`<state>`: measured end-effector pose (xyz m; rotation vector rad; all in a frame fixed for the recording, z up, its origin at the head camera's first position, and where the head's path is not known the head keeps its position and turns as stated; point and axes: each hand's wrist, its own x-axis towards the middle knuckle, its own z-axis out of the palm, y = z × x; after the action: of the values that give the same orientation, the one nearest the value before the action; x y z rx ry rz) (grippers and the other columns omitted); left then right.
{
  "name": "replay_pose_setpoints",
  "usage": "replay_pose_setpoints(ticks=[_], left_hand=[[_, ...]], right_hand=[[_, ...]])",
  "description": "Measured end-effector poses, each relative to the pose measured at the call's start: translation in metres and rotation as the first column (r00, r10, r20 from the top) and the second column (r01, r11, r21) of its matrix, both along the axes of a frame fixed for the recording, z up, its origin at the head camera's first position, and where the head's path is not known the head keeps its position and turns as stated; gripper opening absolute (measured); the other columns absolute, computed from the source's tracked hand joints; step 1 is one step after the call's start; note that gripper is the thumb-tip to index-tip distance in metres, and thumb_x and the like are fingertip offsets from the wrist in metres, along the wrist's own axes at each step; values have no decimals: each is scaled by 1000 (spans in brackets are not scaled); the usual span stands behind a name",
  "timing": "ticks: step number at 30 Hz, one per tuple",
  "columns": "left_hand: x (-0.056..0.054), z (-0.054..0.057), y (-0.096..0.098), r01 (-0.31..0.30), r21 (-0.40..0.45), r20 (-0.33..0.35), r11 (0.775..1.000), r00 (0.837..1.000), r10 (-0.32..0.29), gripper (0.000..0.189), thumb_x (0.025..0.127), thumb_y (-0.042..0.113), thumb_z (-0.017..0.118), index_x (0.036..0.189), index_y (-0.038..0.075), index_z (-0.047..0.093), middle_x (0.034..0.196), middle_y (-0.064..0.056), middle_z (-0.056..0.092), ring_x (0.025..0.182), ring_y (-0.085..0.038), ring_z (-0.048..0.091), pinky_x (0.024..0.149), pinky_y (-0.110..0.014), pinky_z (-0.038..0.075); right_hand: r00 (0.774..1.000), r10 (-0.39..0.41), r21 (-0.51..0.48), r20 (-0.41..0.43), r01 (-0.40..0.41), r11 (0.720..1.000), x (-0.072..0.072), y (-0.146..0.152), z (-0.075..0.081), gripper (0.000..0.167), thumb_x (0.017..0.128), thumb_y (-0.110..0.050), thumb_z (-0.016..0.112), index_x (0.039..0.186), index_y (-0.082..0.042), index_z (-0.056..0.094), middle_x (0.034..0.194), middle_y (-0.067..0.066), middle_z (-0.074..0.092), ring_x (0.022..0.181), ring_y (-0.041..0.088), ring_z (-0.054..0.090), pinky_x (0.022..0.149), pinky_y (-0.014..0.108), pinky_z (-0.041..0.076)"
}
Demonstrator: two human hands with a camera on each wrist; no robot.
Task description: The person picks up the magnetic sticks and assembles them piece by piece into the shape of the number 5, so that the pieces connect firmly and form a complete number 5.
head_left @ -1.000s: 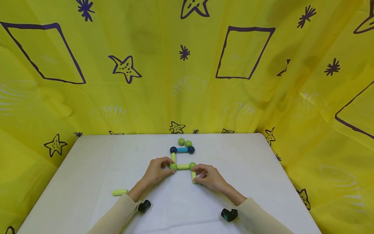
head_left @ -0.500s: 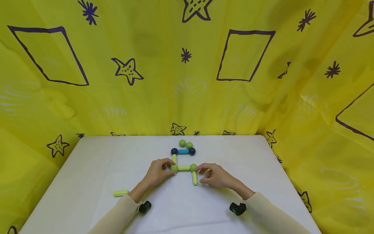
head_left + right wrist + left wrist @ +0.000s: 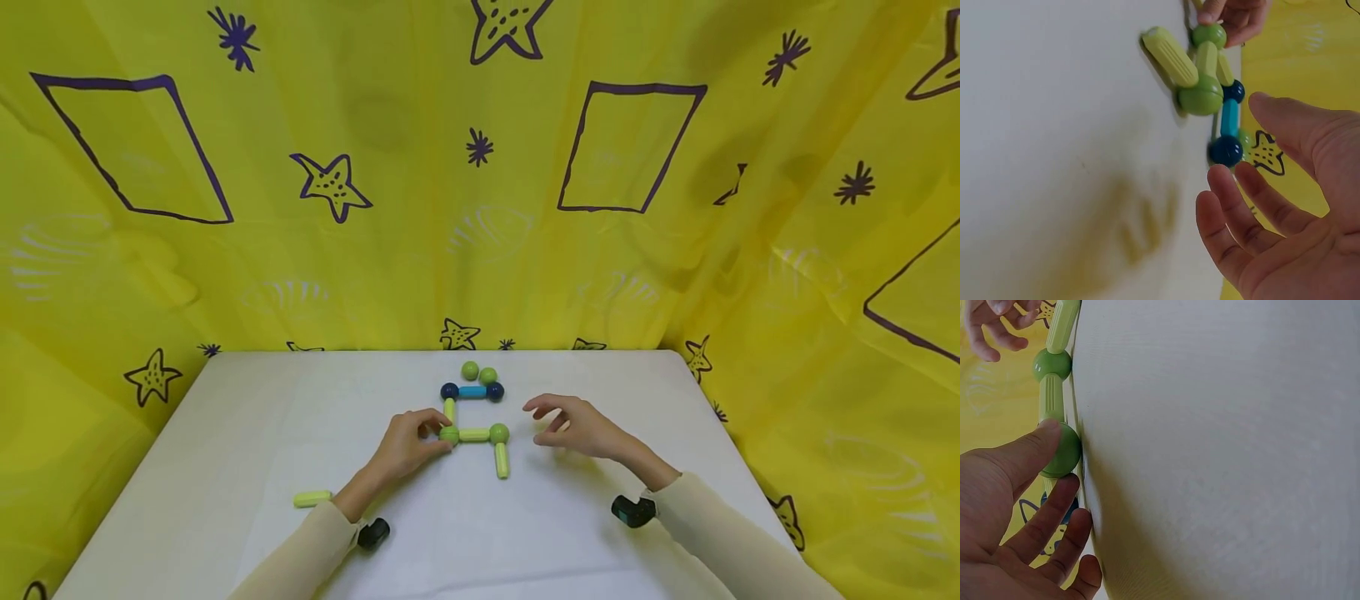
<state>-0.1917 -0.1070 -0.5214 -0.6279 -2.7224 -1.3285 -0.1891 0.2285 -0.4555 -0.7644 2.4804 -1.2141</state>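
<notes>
My left hand [image 3: 408, 443] pinches a green ball [image 3: 1065, 452] between thumb and index finger, at the lower left corner of a joined ball-and-rod figure. From that ball one pale green rod [image 3: 450, 411] runs back to a dark blue ball [image 3: 449, 391], and another rod [image 3: 474, 435] leads right to a second green ball [image 3: 1201, 95]. A further pale green rod [image 3: 502, 461] points from there toward me. At the back, a blue rod [image 3: 1229, 117] links the two dark blue balls. My right hand [image 3: 581, 426] hovers right of the figure, fingers loosely bent, holding nothing.
Two loose green balls [image 3: 470, 371] lie just behind the blue rod. A single pale green rod [image 3: 312, 498] rests on the white table [image 3: 225, 442] by my left forearm. A yellow patterned curtain [image 3: 390, 250] encloses the table's back and sides.
My right hand has let go of the rod pointing toward me and moved away to the right. That rod stays attached to its green ball. The left hand keeps its pinch.
</notes>
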Motion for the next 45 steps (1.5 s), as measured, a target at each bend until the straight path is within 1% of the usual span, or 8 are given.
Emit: replay_pose_setpoints(ticks=[8, 15, 22, 26, 31, 36, 41, 45], left_hand=[[0, -2, 0, 12, 1, -9, 1000, 1000, -12, 26, 81, 16, 89, 103, 15, 76, 87, 5, 71, 80, -17, 57, 76, -31, 46], [0, -1, 0, 8, 5, -4, 1000, 1000, -8, 26, 81, 16, 89, 103, 15, 75, 87, 5, 71, 81, -16, 57, 77, -31, 46], [0, 0, 1, 0, 5, 1, 1000, 1000, 0, 26, 80, 15, 89, 103, 15, 76, 87, 4, 71, 81, -17, 57, 77, -31, 46], [0, 0, 0, 0, 7, -1, 1000, 1000, 0, 26, 80, 15, 89, 103, 15, 76, 88, 5, 71, 81, -16, 58, 77, -31, 47], [1, -1, 0, 9, 9, -11, 1000, 1000, -9, 26, 81, 15, 88, 103, 14, 75, 88, 4, 72, 81, -17, 59, 76, -32, 48], [1, -2, 0, 4, 7, 4, 1000, 1000, -5, 26, 81, 15, 88, 104, 13, 75, 89, 3, 72, 82, -17, 59, 77, -31, 48], [1, 0, 0, 4, 7, 4, 1000, 1000, -4, 26, 81, 14, 88, 104, 12, 75, 90, 2, 73, 82, -17, 59, 77, -31, 47], [1, 0, 0, 0, 10, 11, 1000, 1000, -1, 26, 81, 14, 88, 104, 13, 76, 90, 3, 73, 82, -16, 58, 76, -31, 47]], right_hand=[[998, -28, 26, -60, 30, 999, -12, 13, 12, 52, 94, -24, 77, 142, -14, 57, 130, 25, 62, 96, 24, 69, 80, 34, 57], [991, -79, 22, -107, 82, 996, -24, 16, 20, 54, 95, -26, 77, 143, -15, 56, 131, 22, 63, 98, 24, 69, 81, 38, 57], [989, -107, 24, -102, 110, 994, -35, 10, 25, 55, 94, -25, 77, 144, -15, 56, 131, 19, 64, 98, 24, 69, 82, 39, 58], [988, -113, 32, -106, 117, 993, -45, 4, 22, 56, 94, -26, 77, 144, -13, 56, 131, 21, 63, 98, 26, 69, 80, 38, 58], [992, -97, 29, -78, 100, 995, -60, -5, 16, 55, 96, -27, 75, 145, -13, 54, 135, 26, 60, 103, 34, 68, 82, 43, 57], [992, -127, 34, -12, 127, 991, -76, -17, 7, 55, 97, -31, 73, 146, -16, 54, 138, 24, 58, 108, 35, 67, 89, 48, 55], [991, -133, 19, 22, 133, 991, -91, -32, -4, 55, 98, -29, 72, 146, -10, 54, 140, 20, 58, 114, 37, 64, 94, 49, 53], [990, -136, 7, 35, 136, 991, -100, -44, -11, 51, 98, -24, 72, 144, -8, 55, 136, 20, 59, 117, 39, 62, 94, 51, 53]])
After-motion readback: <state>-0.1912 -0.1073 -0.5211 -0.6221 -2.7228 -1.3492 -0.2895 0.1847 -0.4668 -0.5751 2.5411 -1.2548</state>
